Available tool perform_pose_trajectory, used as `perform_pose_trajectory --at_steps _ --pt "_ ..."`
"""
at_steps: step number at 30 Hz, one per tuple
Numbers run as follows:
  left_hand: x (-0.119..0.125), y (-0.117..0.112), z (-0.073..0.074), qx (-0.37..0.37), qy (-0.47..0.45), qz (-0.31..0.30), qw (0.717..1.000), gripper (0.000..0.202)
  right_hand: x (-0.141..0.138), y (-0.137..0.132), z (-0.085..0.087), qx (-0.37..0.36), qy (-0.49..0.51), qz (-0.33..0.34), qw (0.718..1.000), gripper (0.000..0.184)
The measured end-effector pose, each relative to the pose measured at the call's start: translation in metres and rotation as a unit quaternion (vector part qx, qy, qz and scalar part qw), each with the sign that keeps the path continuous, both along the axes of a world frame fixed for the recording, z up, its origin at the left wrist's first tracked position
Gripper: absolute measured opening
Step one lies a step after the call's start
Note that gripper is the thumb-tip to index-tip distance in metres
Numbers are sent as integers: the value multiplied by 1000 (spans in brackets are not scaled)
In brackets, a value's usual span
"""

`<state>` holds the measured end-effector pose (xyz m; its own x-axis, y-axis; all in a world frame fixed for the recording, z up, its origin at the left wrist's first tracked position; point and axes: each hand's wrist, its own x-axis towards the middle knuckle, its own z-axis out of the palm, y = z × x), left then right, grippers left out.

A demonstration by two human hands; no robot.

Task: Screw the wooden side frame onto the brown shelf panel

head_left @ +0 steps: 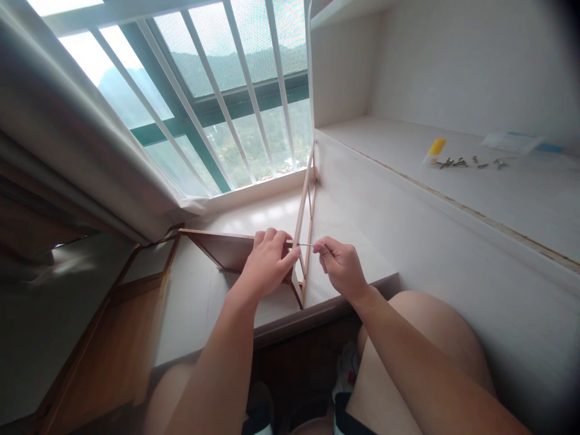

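My left hand point(267, 266) clamps the frame point(303, 199); my right hand point(342, 266) pinches a thin pin point(306, 244) against it. I'd hold the pin square to the rail.

No text, number, brand or sign can be read anywhere in the view. The flat white packet point(512, 142) on the white shelf point(498, 193) carries a blue patch (possibly printing, too small and blurred to make out), and the yellow-capped item point(435, 148) beside the loose metal hardware point(466, 162) shows no legible marking.
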<state>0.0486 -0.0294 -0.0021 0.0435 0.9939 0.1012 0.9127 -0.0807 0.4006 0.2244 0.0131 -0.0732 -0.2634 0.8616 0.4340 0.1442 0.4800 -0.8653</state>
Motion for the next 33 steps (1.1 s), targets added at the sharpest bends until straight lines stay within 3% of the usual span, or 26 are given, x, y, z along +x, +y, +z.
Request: perform_pose_trajectory --at_steps 18,27,33 --pt "-2 1 -4 12 2 -5 1000 33 -2 8 -15 134 -2 -30 991 21" --pt "-2 0 -3 8 0 -5 1000 30 -3 5 -12 59 9 -4 998 30" --pt "-2 1 -5 11 -2 -7 1000 30 -7 3 -8 -48 60 7 997 41"
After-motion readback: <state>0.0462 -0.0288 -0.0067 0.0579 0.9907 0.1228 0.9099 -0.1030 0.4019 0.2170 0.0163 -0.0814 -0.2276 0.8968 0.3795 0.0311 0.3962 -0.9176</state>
